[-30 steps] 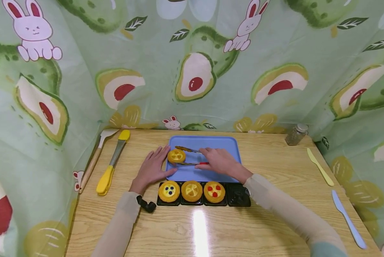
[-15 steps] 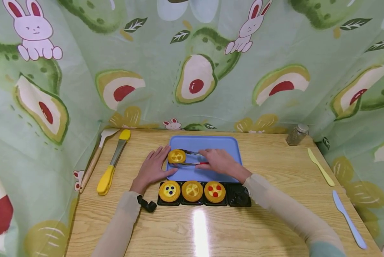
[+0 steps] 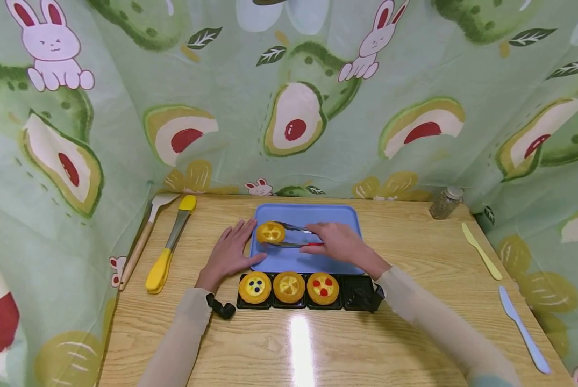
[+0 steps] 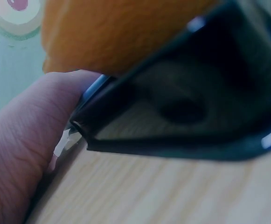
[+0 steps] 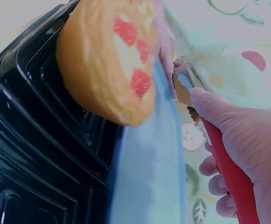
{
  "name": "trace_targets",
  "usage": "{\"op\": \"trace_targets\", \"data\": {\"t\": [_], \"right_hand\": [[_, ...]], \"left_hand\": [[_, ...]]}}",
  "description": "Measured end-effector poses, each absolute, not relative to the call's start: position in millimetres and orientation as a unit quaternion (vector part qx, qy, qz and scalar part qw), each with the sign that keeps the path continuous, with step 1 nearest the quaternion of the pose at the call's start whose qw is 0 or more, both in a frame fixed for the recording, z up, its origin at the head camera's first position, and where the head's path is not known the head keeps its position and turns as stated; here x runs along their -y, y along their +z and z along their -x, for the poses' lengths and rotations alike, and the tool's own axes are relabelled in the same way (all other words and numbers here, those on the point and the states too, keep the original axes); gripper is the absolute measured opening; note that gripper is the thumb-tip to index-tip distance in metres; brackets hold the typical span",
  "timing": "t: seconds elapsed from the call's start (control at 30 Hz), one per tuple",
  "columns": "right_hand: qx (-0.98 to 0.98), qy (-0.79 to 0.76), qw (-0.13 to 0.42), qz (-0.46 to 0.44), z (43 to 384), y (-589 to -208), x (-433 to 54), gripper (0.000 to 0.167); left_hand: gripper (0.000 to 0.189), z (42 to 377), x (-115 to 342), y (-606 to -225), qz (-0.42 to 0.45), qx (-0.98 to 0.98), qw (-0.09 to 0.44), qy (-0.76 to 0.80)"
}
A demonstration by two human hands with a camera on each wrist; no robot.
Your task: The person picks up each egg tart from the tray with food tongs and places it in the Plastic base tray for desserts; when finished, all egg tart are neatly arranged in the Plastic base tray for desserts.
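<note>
My right hand (image 3: 339,244) grips red-handled metal tongs (image 3: 289,245), whose arms lie on either side of an egg tart (image 3: 271,232) with a wedge-patterned yellow top. The tart is over the left part of a blue tray (image 3: 337,215); whether it touches the tray is hard to tell. My left hand (image 3: 228,255) rests with spread fingers at the tray's left edge. In the right wrist view, the thumb and curled fingers close round the red handle (image 5: 231,175).
In front of the tray, a black compartment holder (image 3: 358,293) carries a blue-dotted tart (image 3: 255,287), another wedge-patterned tart (image 3: 289,287) and a red-dotted tart (image 3: 323,288). Yellow tongs (image 3: 170,247) and a spatula (image 3: 145,236) lie left. A jar (image 3: 446,202) and two knives, yellow (image 3: 482,251) and blue (image 3: 524,329), lie right.
The tongs have drawn in against the tart's sides. Tart, tongs and right hand have shifted slightly right, and the tart slightly away from me. My left hand has stayed in place.
</note>
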State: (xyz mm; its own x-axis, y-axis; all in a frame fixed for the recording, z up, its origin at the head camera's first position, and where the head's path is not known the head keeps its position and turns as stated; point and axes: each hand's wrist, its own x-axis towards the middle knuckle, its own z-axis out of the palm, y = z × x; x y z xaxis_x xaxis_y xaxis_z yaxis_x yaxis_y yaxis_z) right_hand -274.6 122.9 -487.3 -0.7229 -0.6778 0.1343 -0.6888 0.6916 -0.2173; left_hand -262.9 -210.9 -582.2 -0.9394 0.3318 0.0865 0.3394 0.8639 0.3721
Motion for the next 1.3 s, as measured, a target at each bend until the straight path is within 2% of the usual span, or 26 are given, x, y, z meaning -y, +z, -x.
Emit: {"op": "trace_targets", "data": {"t": [0.3, 0.53, 0.67, 1.1, 1.3], "right_hand": [[0.925, 0.135, 0.056, -0.350, 256, -464, -149, 0.038], [0.923, 0.138, 0.087, -0.348, 233, -443, -175, 0.043], [0.925, 0.135, 0.095, -0.343, 217, -435, -189, 0.039], [0.941, 0.125, 0.102, -0.297, 154, -434, -234, 0.044], [0.952, 0.122, 0.093, -0.263, 127, -440, -259, 0.032]], "left_hand": [[0.109, 262, 210, -582, 0.174, 0.966, 0.014, -0.192], [0.108, 262, 210, -583, 0.175, 0.966, 0.012, -0.189], [0.109, 262, 210, -582, 0.175, 0.966, 0.012, -0.189], [0.109, 261, 209, -581, 0.175, 0.966, 0.008, -0.189], [0.108, 261, 208, -579, 0.175, 0.966, 0.008, -0.191]]}}
